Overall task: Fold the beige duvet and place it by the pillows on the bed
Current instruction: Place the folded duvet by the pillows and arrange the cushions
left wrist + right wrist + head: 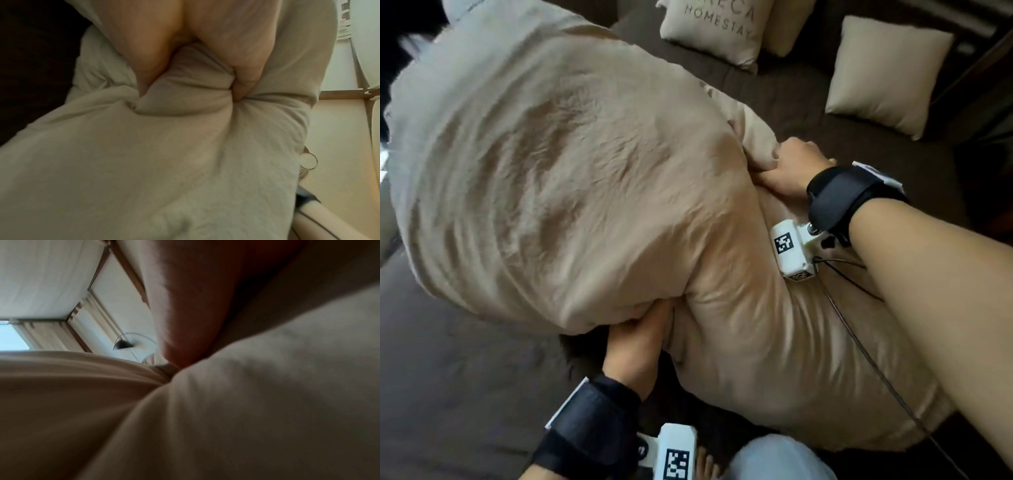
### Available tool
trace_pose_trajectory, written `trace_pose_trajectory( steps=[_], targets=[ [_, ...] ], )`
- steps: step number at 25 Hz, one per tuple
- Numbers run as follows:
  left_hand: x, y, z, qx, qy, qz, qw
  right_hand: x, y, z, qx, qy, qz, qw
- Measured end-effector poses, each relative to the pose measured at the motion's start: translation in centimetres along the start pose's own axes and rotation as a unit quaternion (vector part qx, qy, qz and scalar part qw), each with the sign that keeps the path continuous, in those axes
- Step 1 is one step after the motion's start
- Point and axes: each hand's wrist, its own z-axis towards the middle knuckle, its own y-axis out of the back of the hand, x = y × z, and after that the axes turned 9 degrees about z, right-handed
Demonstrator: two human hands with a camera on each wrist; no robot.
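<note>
The bed (808, 92) carries the beige duvet (571, 178), a puffy bundle raised over its near side, long axis running from the near edge toward the pillows (887, 75). It looks soft, light and bulky, best gathered by thick folds. Left hand (640, 346) and right hand (791, 168) fingers clamp bunched duvet fabric

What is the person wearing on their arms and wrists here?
Both forearms are bare, with no sleeves in view. Behind the left hand and the right hand, each wrist carries a wide black strap with a white tab on its edge. A white box printed with black-and-white square code markers is mounted at each strap. Thin dark cables trail from the right wrist's box along the forearm.
</note>
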Motion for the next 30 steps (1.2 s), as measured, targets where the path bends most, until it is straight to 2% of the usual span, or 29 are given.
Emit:
trace_pose_trajectory(
  steps=[3,6,9,16,20,22,26,28,30],
  targets=[
    [-6.0,-5.2,1.2,0.022,0.042,-0.002,0.999,-2.4,6.0,3.1,-0.008,-0.024,0.024,0.999],
    [-10.4,-9.6,0.5,0.017,0.084,-0.004,0.996,-3.5,11.1,5.0,0.005,-0.031,0.020,0.999],
    [-12.8,-12.3,-1.0,0.014,0.124,-0.018,0.992,-4.1,15.3,5.8,0.013,-0.041,0.002,0.999],
    [-17.7,-18.0,-1.7,0.033,0.152,-0.051,0.986,-4.2,22.9,9.3,0.043,-0.037,-0.022,0.998],
    [-20.2,-21.3,0.9,0.060,0.135,-0.039,0.988,-5.4,24.6,13.6,0.044,-0.038,-0.026,0.998],
    [-20.7,-23.6,2.9,0.066,0.148,-0.042,0.986,-6.8,24.8,16.3,0.049,-0.051,-0.021,0.997],
    [-20.6,-28.8,9.2,0.053,0.132,-0.021,0.990,-9.5,24.0,24.0,0.066,-0.083,-0.023,0.994],
    [-21.7,-32.2,11.9,0.039,0.164,-0.020,0.985,-10.0,24.1,28.1,0.078,-0.090,-0.031,0.992],
    [-23.1,-36.2,14.6,0.039,0.164,-0.019,0.985,-10.8,25.1,32.7,0.064,-0.087,-0.037,0.993]
  ],
)
